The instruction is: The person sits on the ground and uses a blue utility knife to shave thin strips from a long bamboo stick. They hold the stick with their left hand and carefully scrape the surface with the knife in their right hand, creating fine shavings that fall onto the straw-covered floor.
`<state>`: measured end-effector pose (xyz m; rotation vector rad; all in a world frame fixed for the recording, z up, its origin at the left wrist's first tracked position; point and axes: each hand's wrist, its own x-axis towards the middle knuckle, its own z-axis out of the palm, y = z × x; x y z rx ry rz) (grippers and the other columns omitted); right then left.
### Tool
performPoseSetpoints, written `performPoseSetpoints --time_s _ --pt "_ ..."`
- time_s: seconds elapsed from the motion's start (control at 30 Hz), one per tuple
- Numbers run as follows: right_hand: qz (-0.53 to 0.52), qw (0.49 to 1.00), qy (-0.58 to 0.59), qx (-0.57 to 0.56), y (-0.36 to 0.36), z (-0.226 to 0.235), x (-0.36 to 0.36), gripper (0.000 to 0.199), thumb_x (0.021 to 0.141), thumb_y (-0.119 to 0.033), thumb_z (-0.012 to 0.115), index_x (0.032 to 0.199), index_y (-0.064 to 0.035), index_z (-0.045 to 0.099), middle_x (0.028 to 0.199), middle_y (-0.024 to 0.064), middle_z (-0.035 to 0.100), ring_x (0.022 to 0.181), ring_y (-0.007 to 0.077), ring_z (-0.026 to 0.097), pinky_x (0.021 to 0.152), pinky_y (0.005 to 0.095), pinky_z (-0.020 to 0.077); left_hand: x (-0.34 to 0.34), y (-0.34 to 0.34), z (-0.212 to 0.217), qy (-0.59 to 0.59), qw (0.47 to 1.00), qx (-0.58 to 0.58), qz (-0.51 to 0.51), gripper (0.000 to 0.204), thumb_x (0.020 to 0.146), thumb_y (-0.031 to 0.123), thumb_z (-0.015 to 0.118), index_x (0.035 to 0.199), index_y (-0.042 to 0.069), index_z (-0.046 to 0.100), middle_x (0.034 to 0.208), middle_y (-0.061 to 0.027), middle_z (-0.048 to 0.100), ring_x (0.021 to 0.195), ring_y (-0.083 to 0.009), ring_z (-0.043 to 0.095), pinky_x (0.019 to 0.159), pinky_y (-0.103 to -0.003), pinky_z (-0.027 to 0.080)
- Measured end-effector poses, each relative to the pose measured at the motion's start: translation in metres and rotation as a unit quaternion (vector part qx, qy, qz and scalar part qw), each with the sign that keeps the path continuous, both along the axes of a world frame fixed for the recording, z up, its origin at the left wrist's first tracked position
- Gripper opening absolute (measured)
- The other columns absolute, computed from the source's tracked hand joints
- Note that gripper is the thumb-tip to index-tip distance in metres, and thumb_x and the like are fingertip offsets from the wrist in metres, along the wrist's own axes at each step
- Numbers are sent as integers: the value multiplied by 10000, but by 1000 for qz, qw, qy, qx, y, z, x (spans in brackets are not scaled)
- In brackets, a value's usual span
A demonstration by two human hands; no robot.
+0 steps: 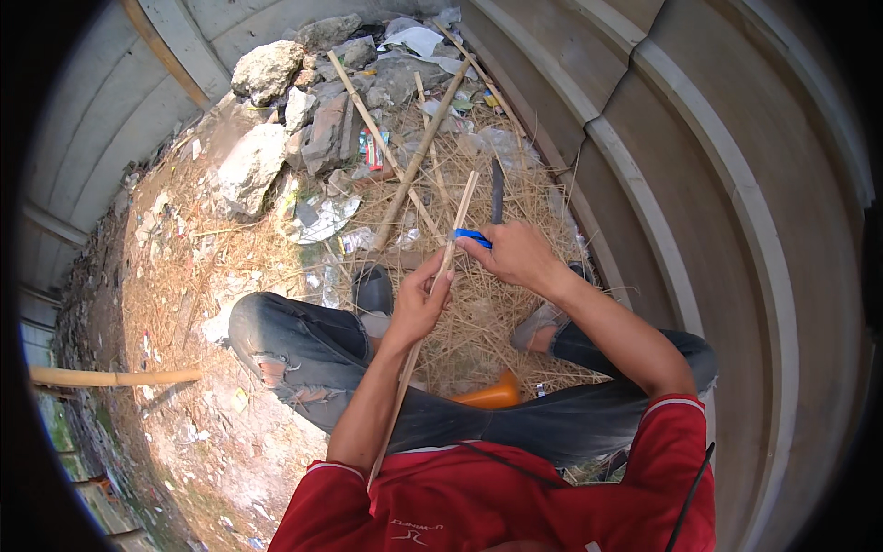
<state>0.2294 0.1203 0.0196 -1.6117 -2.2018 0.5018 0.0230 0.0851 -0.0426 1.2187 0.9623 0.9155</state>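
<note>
My left hand [420,306] is closed round a long, pale split bamboo strip [466,197]. The strip slants from beyond my fingers back along my left forearm to my shirt. In my closed right hand [521,255] is a small blue-handled tool [473,237], held against the strip just past my left fingers. Its working edge is hidden, so its exact kind does not show. A dark, flat, blade-like piece [498,191] lies just beyond my right hand; its near end is covered by the hand.
Bamboo poles [425,152] lie crossed on the straw ahead. Pale rocks [250,170] and litter are heaped at far left. A corrugated wall [662,166] curves along the right. An orange plastic object [495,394] sits between my bent legs. Another bamboo pole [115,377] juts in from the left.
</note>
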Motion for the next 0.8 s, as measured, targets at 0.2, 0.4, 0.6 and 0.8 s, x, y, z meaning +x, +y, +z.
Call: performPoseSetpoints --time_s 0.2,0.4,0.6,0.8 --pt "-238 971 -18 14 76 -6 70 656 981 -579 475 849 13 724 700 258 659 710 455 665 697 516 527 2 -22 -3 -18 998 -8 -57 469 1018 124 579 1453 -14 474 811 58 572 614 -25 433 525 -208 367" --pt "-189 981 29 30 47 25 64 613 983 -547 504 828 8 713 659 249 637 664 442 644 641 501 493 -7 -5 12 8 999 -28 -27 502 1020 145 583 1482 10 440 702 28 527 560 -35 486 481 -204 383" --pt "-19 999 37 -21 -12 10 -9 563 992 -483 534 774 9 701 580 233 585 603 417 622 605 477 480 -8 -1 12 -80 995 -63 -19 496 1018 130 578 1489 46 446 667 60 473 517 -26 412 459 -200 322" --pt "-247 968 23 -36 75 -13 67 672 980 -589 463 824 14 716 702 269 651 748 462 662 725 536 504 -8 -23 7 -70 988 -100 -97 499 1016 105 573 1493 41 438 667 74 446 516 -21 362 453 -212 294"
